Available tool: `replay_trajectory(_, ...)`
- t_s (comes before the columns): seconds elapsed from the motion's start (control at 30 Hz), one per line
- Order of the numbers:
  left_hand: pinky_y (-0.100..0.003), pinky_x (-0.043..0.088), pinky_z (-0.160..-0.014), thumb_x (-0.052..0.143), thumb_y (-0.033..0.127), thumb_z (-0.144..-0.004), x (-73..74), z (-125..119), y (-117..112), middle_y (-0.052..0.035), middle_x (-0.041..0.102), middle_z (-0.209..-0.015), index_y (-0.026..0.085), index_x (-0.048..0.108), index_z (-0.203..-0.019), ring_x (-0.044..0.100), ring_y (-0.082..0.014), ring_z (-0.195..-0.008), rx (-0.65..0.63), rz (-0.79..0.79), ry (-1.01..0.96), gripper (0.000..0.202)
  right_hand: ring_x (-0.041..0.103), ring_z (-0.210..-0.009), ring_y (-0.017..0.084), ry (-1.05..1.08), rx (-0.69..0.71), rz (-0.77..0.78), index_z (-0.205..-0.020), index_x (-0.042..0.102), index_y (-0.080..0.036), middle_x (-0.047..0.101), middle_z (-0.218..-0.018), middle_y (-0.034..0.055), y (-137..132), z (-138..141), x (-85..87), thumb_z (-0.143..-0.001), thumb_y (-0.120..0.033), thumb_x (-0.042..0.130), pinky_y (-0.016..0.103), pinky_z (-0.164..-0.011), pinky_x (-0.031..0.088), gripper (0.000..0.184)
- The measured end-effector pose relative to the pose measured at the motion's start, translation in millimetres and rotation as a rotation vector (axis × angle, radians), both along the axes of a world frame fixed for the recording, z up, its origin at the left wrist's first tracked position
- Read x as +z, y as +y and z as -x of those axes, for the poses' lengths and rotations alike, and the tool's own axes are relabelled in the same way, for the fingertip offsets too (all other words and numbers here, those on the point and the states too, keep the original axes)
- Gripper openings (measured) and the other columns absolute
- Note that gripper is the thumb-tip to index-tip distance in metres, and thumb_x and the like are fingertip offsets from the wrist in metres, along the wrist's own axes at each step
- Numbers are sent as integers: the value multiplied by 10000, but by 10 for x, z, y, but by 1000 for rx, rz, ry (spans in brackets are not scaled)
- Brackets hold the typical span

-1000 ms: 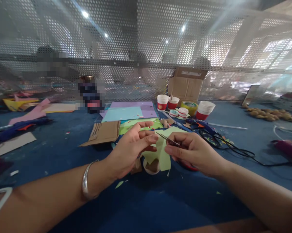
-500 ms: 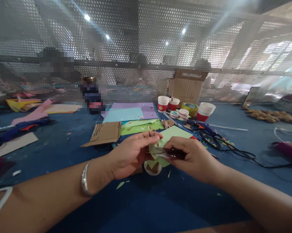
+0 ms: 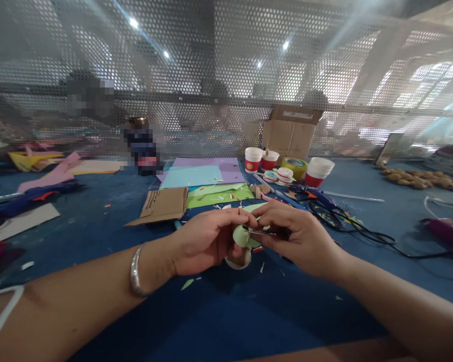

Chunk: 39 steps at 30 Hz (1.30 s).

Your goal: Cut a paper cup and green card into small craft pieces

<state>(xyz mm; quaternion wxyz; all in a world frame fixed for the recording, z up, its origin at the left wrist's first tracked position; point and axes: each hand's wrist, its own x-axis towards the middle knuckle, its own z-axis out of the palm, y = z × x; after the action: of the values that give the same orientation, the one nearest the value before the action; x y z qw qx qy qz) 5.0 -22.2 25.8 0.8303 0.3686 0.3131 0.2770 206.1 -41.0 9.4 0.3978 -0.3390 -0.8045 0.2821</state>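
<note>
My left hand (image 3: 207, 239) is closed, pinching a light green piece of paper (image 3: 243, 235) that curls between both hands. My right hand (image 3: 292, 236) is closed on small scissors (image 3: 266, 233), whose blades point left into the green paper. Just below the hands a small white cup (image 3: 238, 261) stands on the blue table (image 3: 226, 317). A silver bangle (image 3: 136, 270) circles my left wrist. Most of the paper is hidden behind my fingers.
Behind the hands lie cardboard (image 3: 162, 205), green sheets (image 3: 218, 196), blue and purple sheets (image 3: 199, 173). Red-and-white paper cups (image 3: 253, 159), tape rolls (image 3: 294, 166), a cardboard box (image 3: 292, 131) and a black cable (image 3: 354, 231) sit at right. A perforated screen (image 3: 226, 75) closes the back.
Both hands have drawn together. The green paper, hanging flat a second ago, is now curled small between the fingers, and the scissors have moved left into it.
</note>
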Motion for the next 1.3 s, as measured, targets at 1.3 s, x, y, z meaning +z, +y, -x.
replay_trajectory(1.3,-149,520,-588,808,320,-775,-214,42,129,-14,751,-743,169,765,-796,710,-108,-674,195,-537,265,159,523,-640,108,71,-84,440,-894,625,-163,605,-739,-7,145,-104,-31,-822,-283,717,222,-543,395,168)
